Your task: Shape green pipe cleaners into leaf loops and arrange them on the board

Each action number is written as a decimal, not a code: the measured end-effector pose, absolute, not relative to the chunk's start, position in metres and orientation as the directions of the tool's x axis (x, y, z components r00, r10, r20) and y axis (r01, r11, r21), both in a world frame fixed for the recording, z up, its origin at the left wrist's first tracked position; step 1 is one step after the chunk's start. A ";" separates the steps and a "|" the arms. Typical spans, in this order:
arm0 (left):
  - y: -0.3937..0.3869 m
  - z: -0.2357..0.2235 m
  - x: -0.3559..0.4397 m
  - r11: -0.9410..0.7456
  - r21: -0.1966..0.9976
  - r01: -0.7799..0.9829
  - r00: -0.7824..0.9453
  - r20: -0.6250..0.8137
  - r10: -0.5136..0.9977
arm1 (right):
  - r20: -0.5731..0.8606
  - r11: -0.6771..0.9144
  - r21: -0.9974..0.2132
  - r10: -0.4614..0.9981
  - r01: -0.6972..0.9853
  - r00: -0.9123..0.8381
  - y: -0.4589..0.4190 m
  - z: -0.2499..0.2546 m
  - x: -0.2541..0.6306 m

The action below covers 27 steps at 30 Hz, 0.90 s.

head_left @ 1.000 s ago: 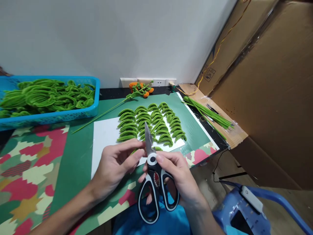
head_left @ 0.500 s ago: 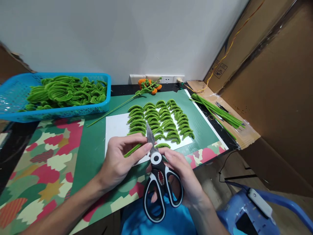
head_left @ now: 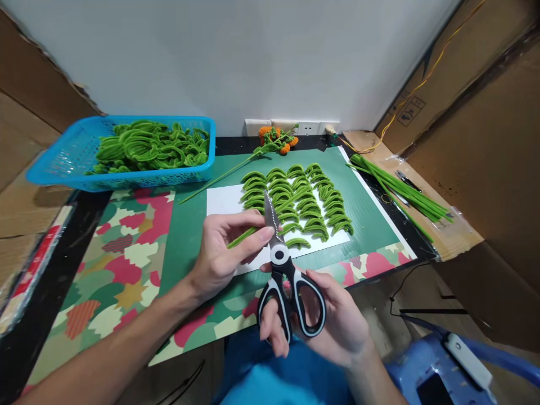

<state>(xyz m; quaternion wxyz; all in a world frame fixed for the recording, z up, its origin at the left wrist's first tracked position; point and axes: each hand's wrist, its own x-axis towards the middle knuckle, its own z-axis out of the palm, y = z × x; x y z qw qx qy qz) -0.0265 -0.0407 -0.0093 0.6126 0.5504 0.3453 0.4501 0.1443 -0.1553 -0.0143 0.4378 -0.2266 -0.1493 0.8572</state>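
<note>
Head view: left fingers (head_left: 255, 243) tight on one green strip (head_left: 241, 237), right fingers (head_left: 273, 327) around one pair of scissors (head_left: 279, 256)

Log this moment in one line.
left hand: pinching fuzzy green strip | right hand: holding black-and-white-handled metal scissors | nearby: curved fuzzy green pieces on white paper

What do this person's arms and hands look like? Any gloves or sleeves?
The left hand and right hand are bare: no gloves, rings or watch show. Both forearms are uncovered, with no sleeves in view. Blue cloth shows at the lap.
</note>
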 end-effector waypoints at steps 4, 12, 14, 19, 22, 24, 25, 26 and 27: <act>-0.041 -0.008 -0.024 0.049 0.977 -0.209 0.396 0.039 0.917 | -0.302 -0.594 -0.443 0.804 -0.671 -0.513 -0.159 -0.019 0.144; -0.039 -0.011 -0.024 0.079 0.981 -0.179 0.448 0.010 0.894 | -0.172 -0.515 -0.498 0.848 -0.698 -0.502 -0.161 -0.031 0.140; -0.039 -0.011 -0.025 0.084 0.985 -0.148 0.460 -0.007 0.888 | -0.139 -0.488 -0.504 0.860 -0.713 -0.491 -0.160 -0.033 0.139; -0.037 -0.009 -0.024 -0.004 0.992 -0.122 0.462 0.061 0.885 | -0.082 -0.461 -0.499 0.868 -0.733 -0.490 -0.161 -0.036 0.137; -0.037 -0.008 -0.023 -0.002 0.993 -0.121 0.468 0.059 0.882 | -0.092 -0.450 -0.506 0.877 -0.736 -0.472 -0.161 -0.036 0.136; -0.038 -0.007 -0.022 0.017 0.994 -0.112 0.467 0.037 0.884 | -0.104 -0.426 -0.520 0.892 -0.740 -0.440 -0.161 -0.035 0.136; -0.039 -0.007 -0.022 0.022 0.994 -0.104 0.464 0.029 0.886 | -0.111 -0.416 -0.524 0.898 -0.743 -0.425 -0.161 -0.035 0.136; -0.039 -0.007 -0.021 0.020 0.995 -0.096 0.460 0.026 0.887 | -0.119 -0.412 -0.527 0.902 -0.744 -0.415 -0.161 -0.035 0.135; -0.039 -0.007 -0.021 0.015 0.996 -0.089 0.457 0.028 0.889 | -0.125 -0.412 -0.525 0.903 -0.744 -0.412 -0.161 -0.035 0.135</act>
